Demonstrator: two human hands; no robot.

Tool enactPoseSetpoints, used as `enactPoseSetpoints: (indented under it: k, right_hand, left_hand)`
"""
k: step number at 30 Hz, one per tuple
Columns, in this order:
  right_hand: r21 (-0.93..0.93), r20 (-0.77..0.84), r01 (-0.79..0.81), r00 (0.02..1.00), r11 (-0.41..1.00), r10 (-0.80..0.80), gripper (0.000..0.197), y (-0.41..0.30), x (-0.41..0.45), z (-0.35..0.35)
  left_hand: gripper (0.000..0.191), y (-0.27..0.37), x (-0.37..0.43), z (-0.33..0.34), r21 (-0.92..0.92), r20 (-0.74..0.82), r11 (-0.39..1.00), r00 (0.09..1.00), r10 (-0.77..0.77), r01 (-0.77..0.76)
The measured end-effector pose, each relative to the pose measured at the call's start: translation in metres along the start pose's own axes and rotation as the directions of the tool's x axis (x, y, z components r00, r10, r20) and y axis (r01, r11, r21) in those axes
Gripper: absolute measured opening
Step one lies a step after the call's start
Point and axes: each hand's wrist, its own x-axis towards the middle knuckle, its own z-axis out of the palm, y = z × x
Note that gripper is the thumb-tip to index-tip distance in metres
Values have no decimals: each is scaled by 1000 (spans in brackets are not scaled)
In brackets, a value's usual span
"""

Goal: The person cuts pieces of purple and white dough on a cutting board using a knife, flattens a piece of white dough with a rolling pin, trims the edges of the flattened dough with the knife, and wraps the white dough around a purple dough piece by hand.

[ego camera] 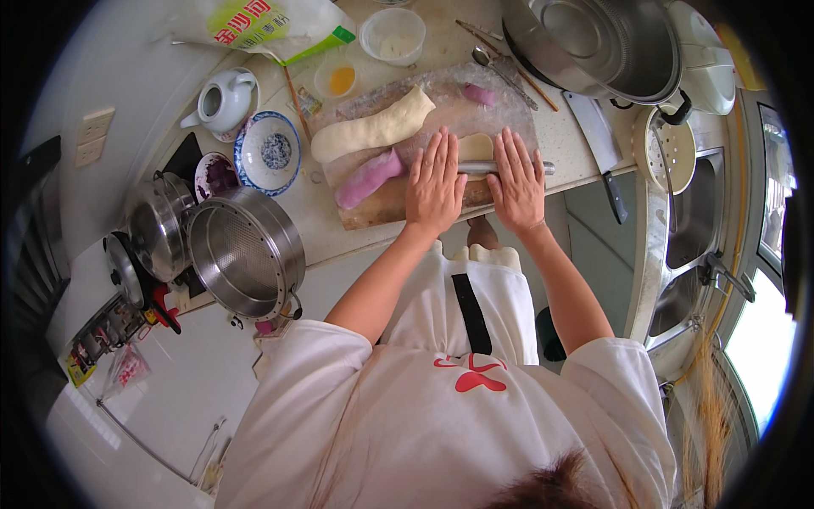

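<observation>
My left hand [435, 184] and my right hand [518, 181] lie flat, palms down and fingers stretched forward, on a metal rolling pin [477, 167]. Neither hand curls round the pin, whose right end sticks out past my right hand. Under it, between my hands, is a flattened piece of pale dough [475, 146]. The floured wooden board [375, 219] reaches the counter's front edge. To the left of my hands, a thick log of white dough [375, 124] and a shorter purple dough roll [370, 178] rest on it. A small purple dough piece [479, 94] sits at the back.
A cleaver [594, 130] lies right of the board, its handle over the counter edge. Left stand a blue-rimmed bowl [267, 153] and a steel steamer pot [245, 254]. Behind are a bowl with egg yolk [342, 81], a spoon [483, 57] and a large steel pot [594, 44].
</observation>
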Motion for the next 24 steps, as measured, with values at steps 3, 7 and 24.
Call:
enactPoseSetpoints:
  k: [3, 7, 24]
  right_hand:
    - [-25, 93, -28, 995, 999, 30, 60, -2, -12, -4]
    - [136, -20, 53, 999, 989, -50, 42, 5, -32, -10]
    - [507, -231, -324, 842, 799, 488, 46, 24, -43, -74]
  left_hand:
    - [69, 8, -5, -10, -8, 5, 1000, 1000, -8, 8]
    - [57, 7, 18, -22, -225, -72, 970, 991, -110, 91]
    - [22, 15, 51, -36, -853, 303, 372, 928, -217, 366]
